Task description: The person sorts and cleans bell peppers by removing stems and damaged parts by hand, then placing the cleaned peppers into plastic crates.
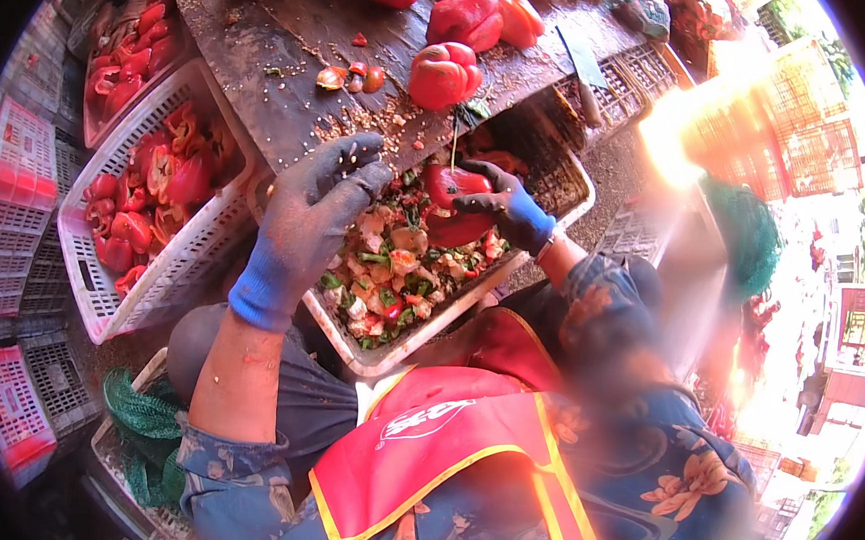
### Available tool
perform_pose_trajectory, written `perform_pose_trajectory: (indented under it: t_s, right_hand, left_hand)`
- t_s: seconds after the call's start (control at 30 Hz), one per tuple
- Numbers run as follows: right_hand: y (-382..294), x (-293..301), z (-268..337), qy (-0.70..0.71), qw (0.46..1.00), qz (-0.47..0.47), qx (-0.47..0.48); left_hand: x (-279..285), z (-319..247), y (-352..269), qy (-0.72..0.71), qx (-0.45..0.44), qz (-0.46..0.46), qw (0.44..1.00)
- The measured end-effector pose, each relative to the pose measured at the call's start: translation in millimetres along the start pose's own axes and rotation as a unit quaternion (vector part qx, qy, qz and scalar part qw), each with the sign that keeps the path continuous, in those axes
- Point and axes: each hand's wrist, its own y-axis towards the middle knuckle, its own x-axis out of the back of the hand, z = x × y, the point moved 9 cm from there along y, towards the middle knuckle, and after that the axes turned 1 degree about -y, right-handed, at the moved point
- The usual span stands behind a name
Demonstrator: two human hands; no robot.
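Observation:
My left hand (325,187), in a dark, dusty glove with a blue cuff, is raised by the board's near edge. Its fingers and thumb are apart, with pale seeds stuck on them and nothing visible held. My right hand (501,203), gloved alike, grips a red bell pepper (453,189) over a white crate (388,361) of pepper cores, green stems and scraps. A thin pale strand stands just above this pepper. On the dark board (279,94) lie whole red peppers (444,75), small pieces (331,77) and scattered seeds. A cleaver (583,58) rests at the board's right edge.
A white perforated crate (169,270) of cut red peppers stands at the left, with another pepper-filled crate (132,68) beyond it. Stacked crates (20,196) line the far left. Green netting (144,408) lies lower left. Another person's hand (103,25) shows top left. Glare covers part of the right.

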Motion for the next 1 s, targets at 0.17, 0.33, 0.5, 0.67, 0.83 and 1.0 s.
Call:
perform_pose_trajectory:
  t_s: [0.17, 0.33, 0.5, 0.67, 0.83, 1.0]
  right_hand:
    - [-59, -43, 33, 0.054, 0.995, -0.026, 0.081]
    - [-84, -72, 48, 0.245, 0.963, 0.013, 0.107]
    - [-90, -101, 33, 0.435, 0.879, 0.195, -0.001]
    - [-104, -101, 84, -0.407, 0.81, -0.129, 0.401]
    - [-74, -168, 185, -0.297, 0.816, -0.001, 0.496]
    - [-43, -157, 215, -0.01, 0.943, 0.04, 0.33]
  left_hand:
    - [-29, 38, -22, -0.022, 0.073, 0.047, 0.996]
    - [-63, 65, -41, -0.07, 0.094, 0.114, 0.987]
    - [-73, 59, -57, -0.192, 0.055, 0.182, 0.963]
    - [-72, 70, -79, -0.084, 0.126, 0.145, 0.978]
    - [23, 8, -69, 0.167, -0.207, -0.083, 0.96]
    - [115, 29, -32, -0.553, -0.085, -0.139, 0.817]
